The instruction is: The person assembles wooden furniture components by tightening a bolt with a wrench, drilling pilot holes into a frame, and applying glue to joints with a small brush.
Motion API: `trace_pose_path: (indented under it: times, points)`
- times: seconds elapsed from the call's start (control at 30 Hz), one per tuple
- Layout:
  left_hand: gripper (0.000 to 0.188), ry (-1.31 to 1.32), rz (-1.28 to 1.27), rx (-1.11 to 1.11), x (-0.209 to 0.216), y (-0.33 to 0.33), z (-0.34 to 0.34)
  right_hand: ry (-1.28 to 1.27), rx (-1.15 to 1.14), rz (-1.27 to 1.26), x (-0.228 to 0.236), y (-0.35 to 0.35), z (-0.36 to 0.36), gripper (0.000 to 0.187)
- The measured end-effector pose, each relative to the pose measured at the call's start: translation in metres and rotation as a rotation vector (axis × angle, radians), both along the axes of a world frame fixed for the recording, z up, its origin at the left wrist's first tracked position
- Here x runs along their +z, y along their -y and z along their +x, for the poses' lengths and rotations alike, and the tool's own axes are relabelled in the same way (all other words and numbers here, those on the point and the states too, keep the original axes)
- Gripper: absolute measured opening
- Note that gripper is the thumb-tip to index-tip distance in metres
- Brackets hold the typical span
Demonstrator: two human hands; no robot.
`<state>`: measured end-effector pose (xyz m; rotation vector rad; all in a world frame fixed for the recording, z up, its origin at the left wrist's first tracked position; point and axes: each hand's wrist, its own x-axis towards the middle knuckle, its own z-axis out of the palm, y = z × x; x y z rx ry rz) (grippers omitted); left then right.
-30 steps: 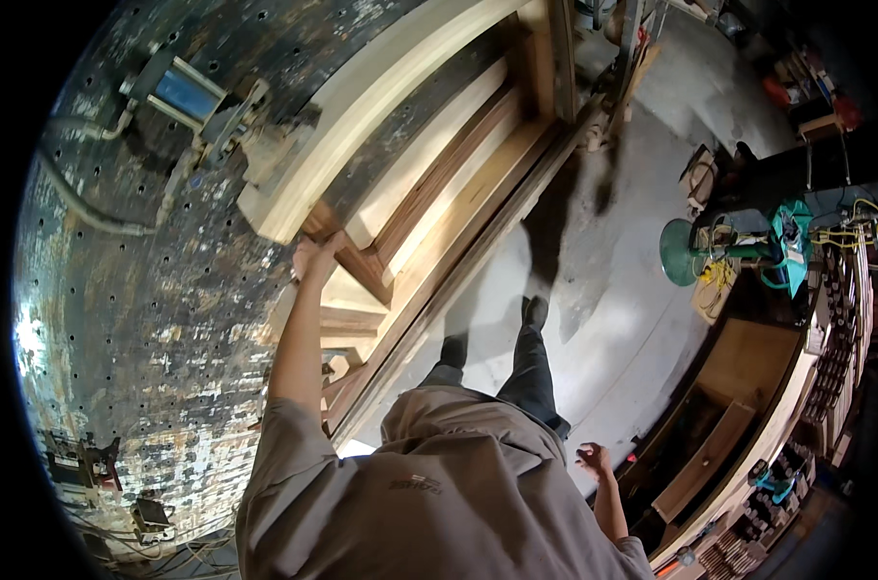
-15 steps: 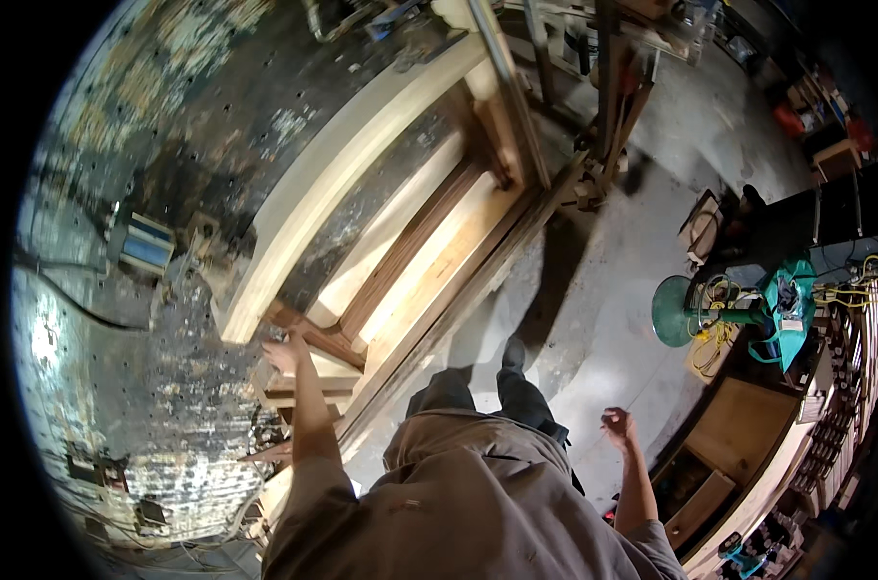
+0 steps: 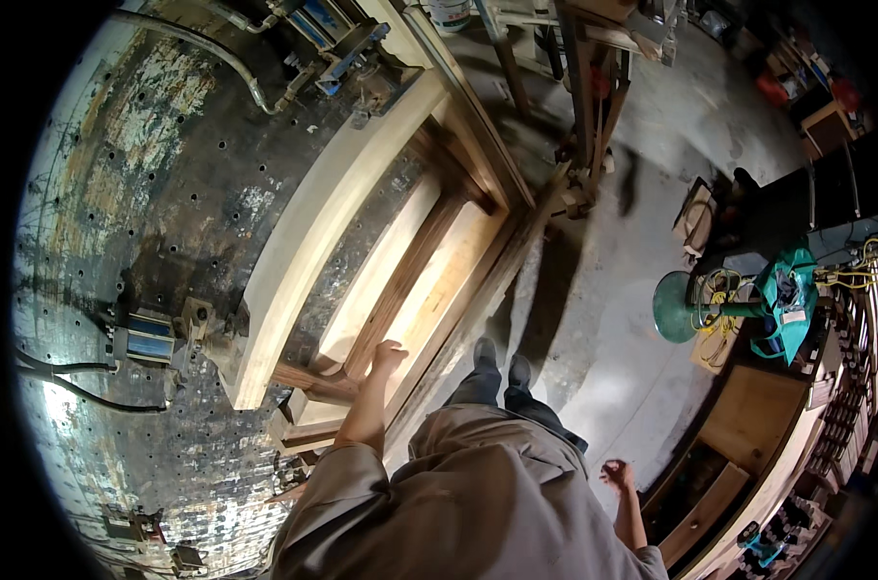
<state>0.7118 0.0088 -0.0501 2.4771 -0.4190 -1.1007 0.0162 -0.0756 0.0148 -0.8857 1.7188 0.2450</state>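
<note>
A large wooden frame lies on the dark, hole-dotted metal bench top. Its outer side is a pale curved beam [image 3: 299, 227]; inside run a brown rail [image 3: 391, 290] and a pale flat board [image 3: 449, 256]. My left hand [image 3: 389, 356] is over the near end of that board, next to the brown rail. Its fingers are mostly turned from sight, and whether it touches the wood I cannot tell. Low on the right, my right hand [image 3: 617, 476] hangs away from the frame, its fingers loosely curled with a gap between them and nothing visible in them.
Blue-and-metal clamp cylinders [image 3: 151, 338] with black hoses sit on the metal bench [image 3: 188, 261] against the curved beam. At right are a green round-topped stand [image 3: 673, 307], a teal bag [image 3: 785, 300] and a wooden bin [image 3: 748, 416]. Grey concrete floor [image 3: 613, 338] lies between.
My left hand has left the near end of the curved beam and moved right, over the inner board. My view and body have shifted; my right hand still hangs at the right.
</note>
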Motion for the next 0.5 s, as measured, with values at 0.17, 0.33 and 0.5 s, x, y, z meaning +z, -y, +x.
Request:
trace_pose_path:
  times: [0.17, 0.33, 0.5]
  points:
    - [0.024, -0.021, -0.260, -0.266, -0.043, 0.064, 0.018, 0.051, -0.139, -0.090, 0.007, -0.036, 0.001, 0.027]
    - [0.029, -0.231, -0.072, -0.116, -0.036, 0.088, 0.004, -0.159, 0.049, -0.128, 0.051, -0.027, 0.045, 0.035]
    - [0.024, -0.274, 0.083, -0.172, -0.018, 0.101, -0.039, -0.123, 0.121, -0.203, 0.054, -0.010, 0.051, 0.038]
